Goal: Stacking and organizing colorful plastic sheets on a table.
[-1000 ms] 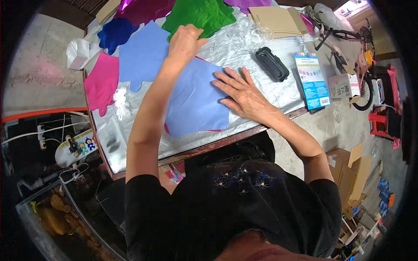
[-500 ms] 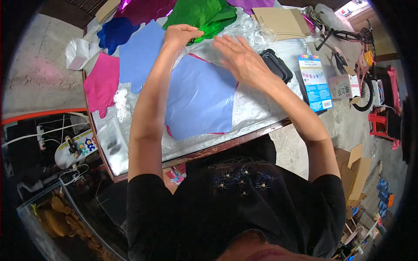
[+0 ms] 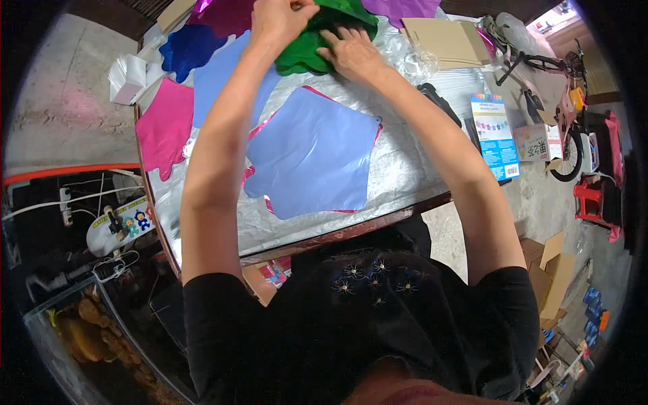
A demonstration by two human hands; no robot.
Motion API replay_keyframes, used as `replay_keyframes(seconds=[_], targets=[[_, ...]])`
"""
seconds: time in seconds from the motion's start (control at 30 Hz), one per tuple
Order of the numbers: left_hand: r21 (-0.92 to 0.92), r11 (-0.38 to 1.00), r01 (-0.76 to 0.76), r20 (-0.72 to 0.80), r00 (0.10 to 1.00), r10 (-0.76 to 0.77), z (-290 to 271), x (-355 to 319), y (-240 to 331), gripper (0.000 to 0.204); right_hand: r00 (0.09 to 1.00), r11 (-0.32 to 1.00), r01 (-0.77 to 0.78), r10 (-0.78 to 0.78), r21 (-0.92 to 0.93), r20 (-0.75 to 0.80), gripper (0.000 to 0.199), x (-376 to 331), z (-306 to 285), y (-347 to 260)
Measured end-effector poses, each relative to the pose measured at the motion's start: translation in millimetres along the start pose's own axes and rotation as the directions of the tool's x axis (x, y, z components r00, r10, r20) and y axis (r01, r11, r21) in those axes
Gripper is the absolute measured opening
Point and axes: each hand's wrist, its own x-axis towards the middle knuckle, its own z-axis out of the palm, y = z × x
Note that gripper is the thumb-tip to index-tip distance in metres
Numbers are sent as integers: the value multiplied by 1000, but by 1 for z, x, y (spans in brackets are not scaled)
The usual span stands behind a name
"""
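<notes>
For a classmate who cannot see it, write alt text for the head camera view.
Both hands, left hand and right hand, reach across a table to a green foil sheet. A lilac sheet lies nearer, pink sheet at left.

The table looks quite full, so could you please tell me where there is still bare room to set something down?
The table shows bare silver covering between the lavender sheet and the blue booklet, and along the near edge below the sheet. The far side is crowded: both hands press the green sheet among coloured sheets and cardboard.
</notes>
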Motion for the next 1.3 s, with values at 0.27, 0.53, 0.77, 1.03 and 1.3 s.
replay_keyframes(seconds=[0.27,0.53,0.77,1.03,1.3], targets=[[167,978,-125,-370,912,180,-99,49,-6,19,995,999,-6,9,-35,103,58,4,11,7],[-225,967,-119,-452,892,4,-181,0,17,14,994,999,-1,6,-47,109,59,13,4,3],[-51,955,-291,-33,957,290,-125,-148,33,16,857,-342,-470,43,814,513,39,-39,-80,-31],[-209,852,-481,250,815,522,-56,-262,3,26,799,-279,-591,-72,757,597,43,-133,-101,-23],[-73,996,-57,131,989,66,-111,-310,-19,56,786,161,-617,178,770,593,20,-177,-82,-25]])
